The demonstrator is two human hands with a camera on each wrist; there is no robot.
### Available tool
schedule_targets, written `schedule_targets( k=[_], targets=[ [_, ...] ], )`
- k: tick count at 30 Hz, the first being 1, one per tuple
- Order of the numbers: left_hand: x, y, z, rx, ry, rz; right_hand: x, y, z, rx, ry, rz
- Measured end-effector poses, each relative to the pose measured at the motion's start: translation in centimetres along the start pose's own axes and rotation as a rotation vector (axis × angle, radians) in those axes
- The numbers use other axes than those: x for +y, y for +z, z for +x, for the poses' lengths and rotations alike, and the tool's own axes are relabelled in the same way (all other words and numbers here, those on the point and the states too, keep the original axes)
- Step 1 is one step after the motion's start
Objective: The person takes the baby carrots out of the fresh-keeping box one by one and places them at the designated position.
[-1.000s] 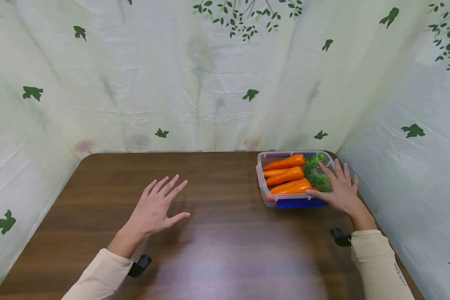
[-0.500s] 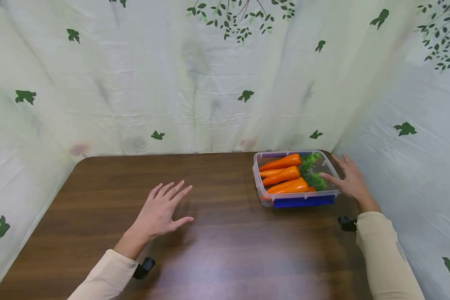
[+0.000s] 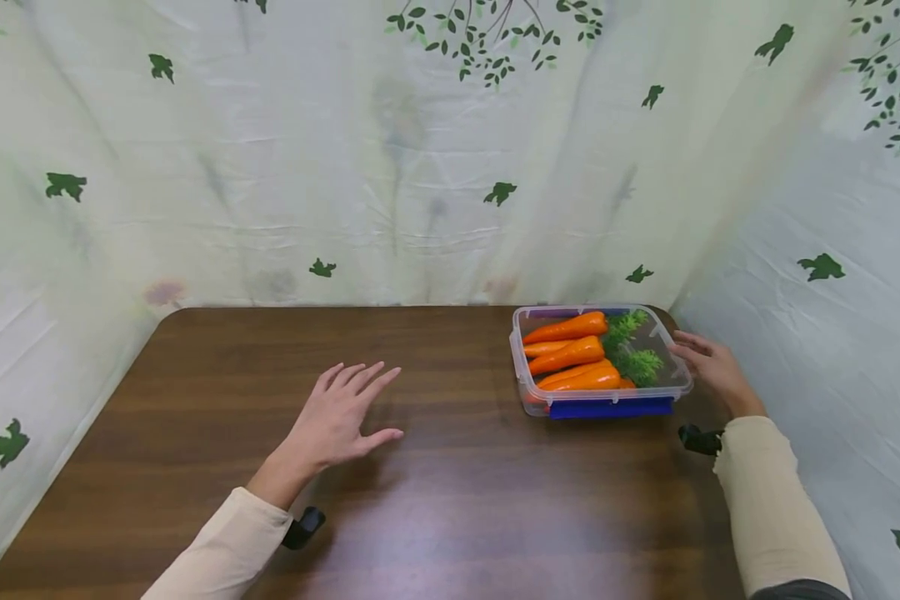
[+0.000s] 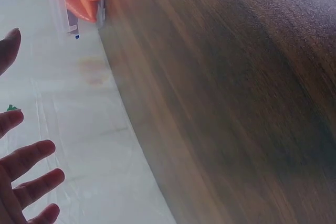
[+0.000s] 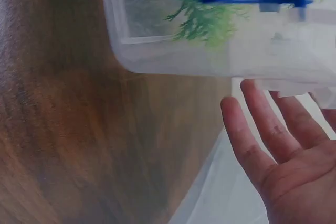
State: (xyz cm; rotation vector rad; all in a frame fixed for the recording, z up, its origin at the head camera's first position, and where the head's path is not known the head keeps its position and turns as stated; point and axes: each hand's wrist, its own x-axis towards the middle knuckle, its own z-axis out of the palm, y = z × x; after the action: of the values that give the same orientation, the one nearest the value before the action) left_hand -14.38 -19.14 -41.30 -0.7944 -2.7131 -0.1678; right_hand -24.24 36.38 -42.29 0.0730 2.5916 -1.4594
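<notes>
A clear plastic container with a blue clip along its front stands at the far right of the table. Inside lie several orange carrots with green leafy tops toward the right. My right hand is at the container's right side, fingertips right at the wall. In the right wrist view its fingers reach out fairly straight beside the container, palm showing. Out over the middle-left of the table, my left hand is spread with nothing in it; its fingers show at the left wrist view's edge.
A brown wood-grain table spreads beneath both hands. Pale fabric with green leaf prints hangs behind it and along both sides. The container sits near the table's back right corner, close to the fabric.
My right hand has moved from over the container's leafy end to outside its right wall. The left hand has drifted slightly right. The container stays about where it was.
</notes>
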Motion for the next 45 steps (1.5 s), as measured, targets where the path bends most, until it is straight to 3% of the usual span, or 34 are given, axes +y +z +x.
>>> schedule_targets(
  k=[4,15,22,26,32,39,45],
  targets=[
    [0.2,0.2,0.1,0.017,0.009,-0.003,0.8,-0.1,0.0,0.000,0.038,0.012],
    [0.4,0.2,-0.1,0.056,-0.008,-0.051,1.4,0.2,0.0,0.002,-0.008,0.198],
    [0.3,-0.1,-0.3,0.041,-0.045,-0.076,1.6,0.2,0.1,-0.016,0.006,0.239],
    [0.2,-0.1,-0.4,0.051,-0.049,-0.082,1.8,0.1,0.3,-0.027,0.007,0.320],
    [0.1,-0.1,-0.5,0.067,-0.047,-0.091,2.1,-0.1,0.2,-0.034,0.005,0.359],
    [0.0,-0.2,-0.3,0.082,-0.049,-0.097,2.2,-0.1,0.0,-0.087,0.043,0.472],
    [-0.1,-0.4,-0.3,0.086,-0.056,-0.104,2.3,0.4,-0.6,-0.124,0.047,0.481]
  ],
)
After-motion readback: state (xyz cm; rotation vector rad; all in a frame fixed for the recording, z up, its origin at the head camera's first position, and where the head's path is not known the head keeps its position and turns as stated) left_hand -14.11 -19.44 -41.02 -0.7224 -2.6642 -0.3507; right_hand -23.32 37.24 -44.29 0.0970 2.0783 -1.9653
